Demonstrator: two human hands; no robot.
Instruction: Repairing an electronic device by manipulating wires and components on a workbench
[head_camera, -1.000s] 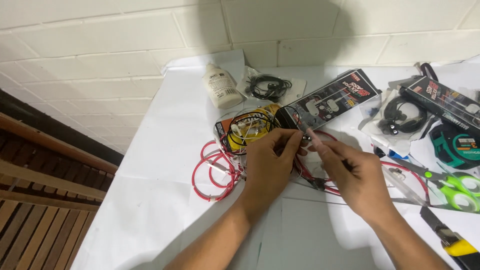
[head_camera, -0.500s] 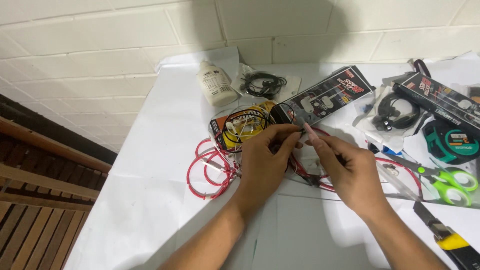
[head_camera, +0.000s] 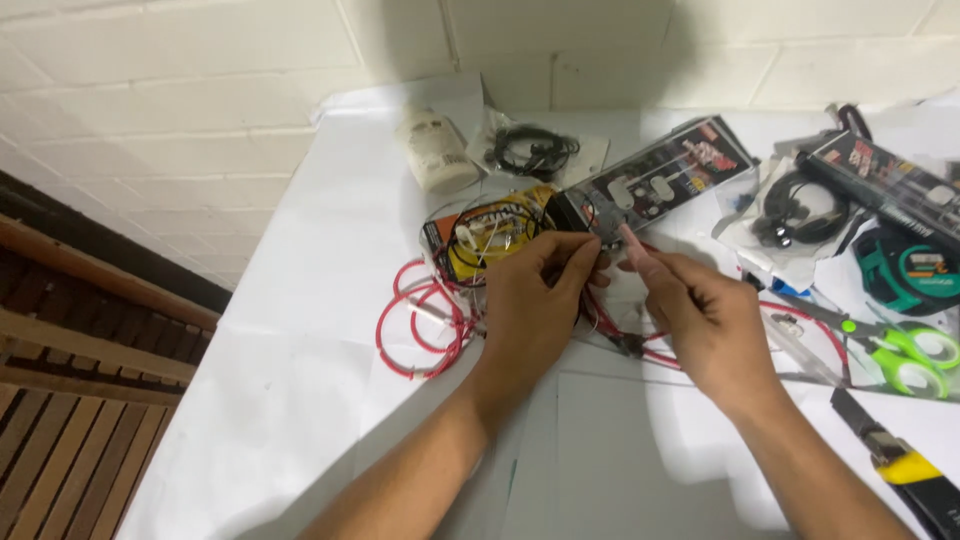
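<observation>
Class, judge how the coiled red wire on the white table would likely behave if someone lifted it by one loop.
The red wire lies in loose, uneven loops, so it would probably sag and uncoil rather than hold shape. It looks thin, so likely light. One end runs under the left hand, so it may drag or snag.

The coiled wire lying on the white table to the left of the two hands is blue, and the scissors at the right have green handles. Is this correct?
Not entirely. The coiled wire is red, not blue, as the head view shows. It does lie left of both hands, and the scissors have green handles.

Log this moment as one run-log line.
left hand: pinching small grey flat part | right hand: fingertips at part | coiled red wire: beside left hand
</observation>
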